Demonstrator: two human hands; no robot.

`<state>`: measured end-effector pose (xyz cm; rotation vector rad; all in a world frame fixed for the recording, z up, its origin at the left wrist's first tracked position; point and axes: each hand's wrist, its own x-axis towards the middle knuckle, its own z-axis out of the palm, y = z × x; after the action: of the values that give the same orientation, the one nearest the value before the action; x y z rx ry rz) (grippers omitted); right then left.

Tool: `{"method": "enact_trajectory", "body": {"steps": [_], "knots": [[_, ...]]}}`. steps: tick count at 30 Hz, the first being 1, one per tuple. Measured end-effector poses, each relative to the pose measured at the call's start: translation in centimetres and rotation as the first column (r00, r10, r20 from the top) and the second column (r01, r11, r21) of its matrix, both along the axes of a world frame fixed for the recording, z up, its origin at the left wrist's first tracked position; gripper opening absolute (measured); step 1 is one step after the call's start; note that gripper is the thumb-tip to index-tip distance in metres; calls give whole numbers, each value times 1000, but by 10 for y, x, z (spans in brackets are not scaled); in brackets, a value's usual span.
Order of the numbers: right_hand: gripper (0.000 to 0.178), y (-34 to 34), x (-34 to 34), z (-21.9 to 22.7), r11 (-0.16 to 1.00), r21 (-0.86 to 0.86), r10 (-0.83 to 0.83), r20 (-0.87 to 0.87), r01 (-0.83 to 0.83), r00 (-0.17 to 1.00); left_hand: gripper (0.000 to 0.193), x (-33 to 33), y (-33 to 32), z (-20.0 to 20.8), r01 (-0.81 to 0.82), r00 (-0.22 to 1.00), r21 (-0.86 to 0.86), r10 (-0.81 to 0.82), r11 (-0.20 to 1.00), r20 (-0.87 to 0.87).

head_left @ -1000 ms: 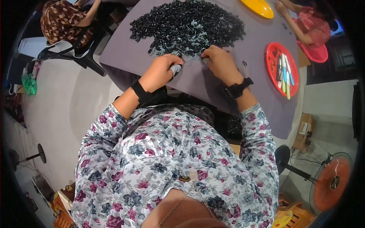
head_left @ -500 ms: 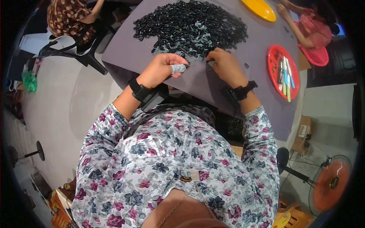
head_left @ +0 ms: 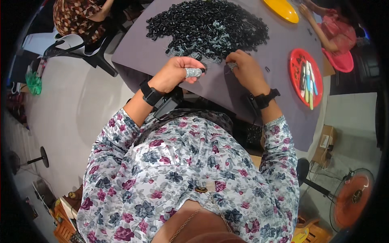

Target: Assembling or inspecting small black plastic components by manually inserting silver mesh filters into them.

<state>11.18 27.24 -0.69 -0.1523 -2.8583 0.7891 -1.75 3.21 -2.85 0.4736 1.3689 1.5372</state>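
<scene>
Grey-purple table (head_left: 251, 93), bare along its near edge, bearing one large heap of small black parts (head_left: 206, 26) across its far half; a fringe of paler grey pieces lies along the heap's near edge.

Left hand (head_left: 176, 73): curled shut, thumb wrapped in grey tape, pinching a small dark part (head_left: 201, 70) between thumb and forefinger, held just above the table near the heap's near edge. Black wristband on that wrist.

Right hand (head_left: 245, 69): fingers bent down onto the table at the heap's fringe, one fingertip also taped grey; whether it grips a piece cannot be told. Black wristband (head_left: 265, 98) on the wrist.

Red round plate (head_left: 296, 81), on the table to the right of the right hand, well apart from it: holds several slim stick-like items in blue, white and yellow-green, lying side by side, with something dark beside them.

Yellow dish (head_left: 285, 10), at the table's far edge: contents not visible.

Another person in a pink top (head_left: 334, 30) sits at the far right corner; a third, in a brown patterned top (head_left: 75, 16), sits at far left on a white chair (head_left: 65, 40).

Orange floor fan (head_left: 352, 198), lower right.
</scene>
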Motion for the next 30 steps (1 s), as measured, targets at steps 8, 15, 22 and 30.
{"method": "enact_trajectory", "body": {"steps": [8,15,22,30], "knots": [[32,1,-3,-4,1000,-8,13,46,-13,999,19,-2,-2,0,15,1000,11,-15,1000,-22],[29,18,11,-13,998,-64,-37,-122,29,992,20,1,-1,2,-11,999,6,11,1000,-50],[22,4,16,4,1000,9,-18,-25,19,1000,14,3,3,-2,-42,999,0,42,999,-14],[17,7,-5,0,987,158,-44,48,36,998,19,8,35,-2,80,762,-74,-109,994,-639]]}}
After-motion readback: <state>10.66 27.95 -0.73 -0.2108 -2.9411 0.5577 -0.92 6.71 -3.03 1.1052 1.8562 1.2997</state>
